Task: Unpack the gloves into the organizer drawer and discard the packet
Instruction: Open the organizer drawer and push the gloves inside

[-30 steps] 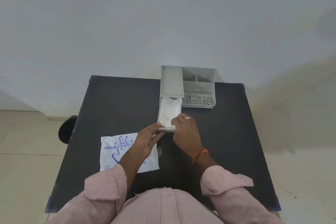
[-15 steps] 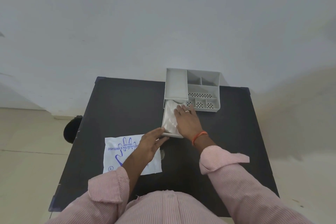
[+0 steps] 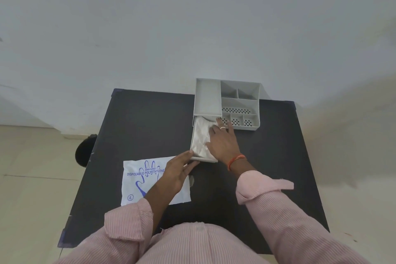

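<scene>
A grey organizer (image 3: 240, 103) stands at the far edge of the black table (image 3: 137, 126). Its drawer (image 3: 192, 135) is pulled out toward me and holds crumpled clear plastic gloves (image 3: 200, 135). My right hand (image 3: 222, 142) lies flat on the gloves, fingers spread, pressing them down inside the drawer. My left hand (image 3: 177, 170) rests with its fingertips against the drawer's front left corner. The white glove packet (image 3: 139, 180) with blue print lies flat on the table at the near left, partly under my left forearm.
A dark round object (image 3: 84, 150) sits on the floor by the table's left edge. A white wall rises right behind the organizer. Its open compartments (image 3: 240, 111) on the right hold nothing visible.
My right hand moved from the drawer's front edge forward onto the gloves, reaching deeper into the drawer. My left hand stayed at the drawer's front corner.
</scene>
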